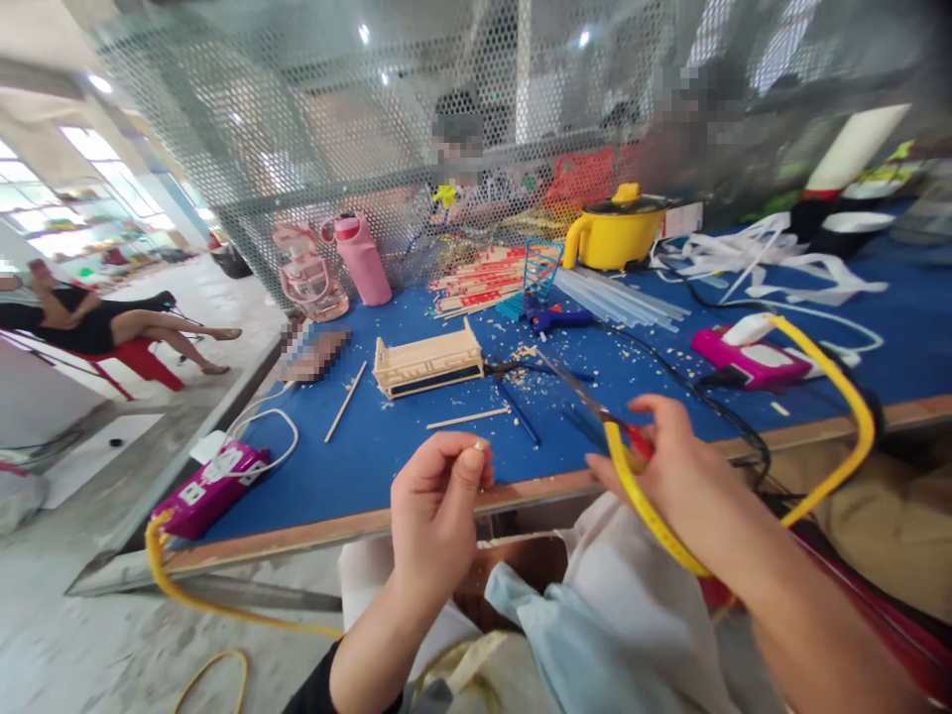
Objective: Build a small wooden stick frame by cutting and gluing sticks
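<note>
My left hand (438, 506) is closed in a pinch around a small pale wooden piece (480, 446), just above the table's front edge. In my right hand (669, 466) I grip red-handled scissors (580, 389), their metal blades pointing up and left over the table. A yellow cable (632, 486) crosses in front of that hand. Beyond my left hand stands a small frame built of wooden sticks (429, 362), with a loose stick (468, 418) in front of it and another stick (346, 402) to its left. Blue-handled pliers (525, 412) lie to the right of the frame.
Wood crumbs dot the blue table (297, 486). Behind are red-marked sticks (480, 283), a blue glue gun (557, 317), clear glue sticks (625, 297), a yellow pot (621, 236) and a pink bottle (364, 260). Purple power strips (215, 491) lie at both sides. A mesh screen (297, 129) stands behind.
</note>
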Tool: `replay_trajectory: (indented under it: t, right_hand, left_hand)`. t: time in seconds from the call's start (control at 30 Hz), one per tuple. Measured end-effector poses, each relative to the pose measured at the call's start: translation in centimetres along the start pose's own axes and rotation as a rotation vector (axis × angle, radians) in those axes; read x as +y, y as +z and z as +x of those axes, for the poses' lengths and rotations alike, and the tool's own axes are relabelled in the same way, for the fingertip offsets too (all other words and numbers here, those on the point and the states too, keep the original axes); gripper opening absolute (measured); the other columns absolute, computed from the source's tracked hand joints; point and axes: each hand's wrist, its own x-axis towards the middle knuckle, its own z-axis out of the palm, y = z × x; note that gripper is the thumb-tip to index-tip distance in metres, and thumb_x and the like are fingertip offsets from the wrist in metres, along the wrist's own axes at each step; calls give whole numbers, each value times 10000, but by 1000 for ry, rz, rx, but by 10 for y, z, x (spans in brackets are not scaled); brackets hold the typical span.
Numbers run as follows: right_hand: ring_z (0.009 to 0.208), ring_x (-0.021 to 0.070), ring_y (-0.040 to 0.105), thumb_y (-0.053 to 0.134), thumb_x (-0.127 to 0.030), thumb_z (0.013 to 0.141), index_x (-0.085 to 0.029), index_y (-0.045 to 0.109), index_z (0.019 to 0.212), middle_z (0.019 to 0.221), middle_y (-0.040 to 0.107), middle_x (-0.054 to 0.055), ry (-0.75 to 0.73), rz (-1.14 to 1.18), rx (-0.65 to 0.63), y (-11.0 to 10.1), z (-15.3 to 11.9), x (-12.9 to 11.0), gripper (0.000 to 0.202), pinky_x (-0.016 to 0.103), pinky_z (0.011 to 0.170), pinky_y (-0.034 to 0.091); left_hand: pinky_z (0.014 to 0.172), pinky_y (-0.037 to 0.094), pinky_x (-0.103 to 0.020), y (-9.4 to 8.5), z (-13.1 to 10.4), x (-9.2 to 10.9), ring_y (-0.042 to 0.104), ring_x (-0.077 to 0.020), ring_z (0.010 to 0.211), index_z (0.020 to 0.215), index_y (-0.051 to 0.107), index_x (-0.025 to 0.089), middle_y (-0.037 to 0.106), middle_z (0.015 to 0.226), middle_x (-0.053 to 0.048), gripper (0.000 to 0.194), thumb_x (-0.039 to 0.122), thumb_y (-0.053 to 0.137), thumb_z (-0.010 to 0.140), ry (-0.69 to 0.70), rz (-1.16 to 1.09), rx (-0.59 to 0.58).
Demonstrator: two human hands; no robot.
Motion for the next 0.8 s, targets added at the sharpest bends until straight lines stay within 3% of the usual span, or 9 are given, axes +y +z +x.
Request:
replay_trajectory:
  t: [0.1,0.17,0.3,0.4,0.47,0.57,0.67,0.8]
  right_hand:
    - [687,329,666,517,-477,794,-103,437,1166,779,673,162,144,-332,-118,-16,31,31,534,354,531,431]
    - [722,347,679,477,-425,822,-100,509,1062,799,684,196,148,-418,-200,-26,51,36,406,361,536,436]
    - [778,428,665,619,-370,729,-113,632,842,817,686,236,30,-515,-234,-44,86,16,282,442,594,456]
    - [1022,442,598,657,-266,711,-122,677,992,1098,647,235,-162,-532,-214,-49,97,-12,317,512,779,451]
    - [1073,328,597,590,-296,805,-203,641,1153,1178,641,135,-332,-379,-226,-43,90,-33,364,453,862,456]
    - [819,191,670,558,-388,858,-228,685,1085,937,728,48,-499,320,-377,-19,65,-64,305,326,750,529]
    - [742,159,663,608,-350,842,-218,736,871,816,729,28,-504,666,-368,8,46,-81,186,287,705,539]
    - [719,141,649,642,-316,826,-211,717,832,793,699,15,-508,900,-462,22,46,-86,130,268,675,539]
  left_hand:
    - [565,454,-201,-3,0,-5,555,-104,604,799,653,159,619,663,-9,162,306,607,851,-115,11,-16]
    - [535,439,-196,-3,2,-10,541,-102,585,800,659,156,615,651,-10,189,338,625,834,-179,-11,-34]
    - [564,437,-193,0,9,-15,542,-99,608,782,675,150,631,672,-17,242,391,665,792,-285,-62,-71]
    - [558,421,-182,1,17,-17,553,-90,603,776,696,142,646,680,-22,282,422,706,747,-457,-163,-104]
    - [554,410,-175,2,22,-18,543,-71,576,776,708,142,641,681,-14,291,425,739,712,-559,-305,-112]
    - [585,425,-183,5,28,-19,536,-60,569,764,717,144,630,677,-6,285,404,781,668,-611,-495,-118]
    - [588,422,-192,6,34,-19,519,-67,572,746,720,141,611,644,-4,276,404,771,682,-554,-494,-138]
    - [561,407,-204,3,41,-17,496,-80,551,712,710,145,579,575,2,265,409,715,743,-440,-344,-204]
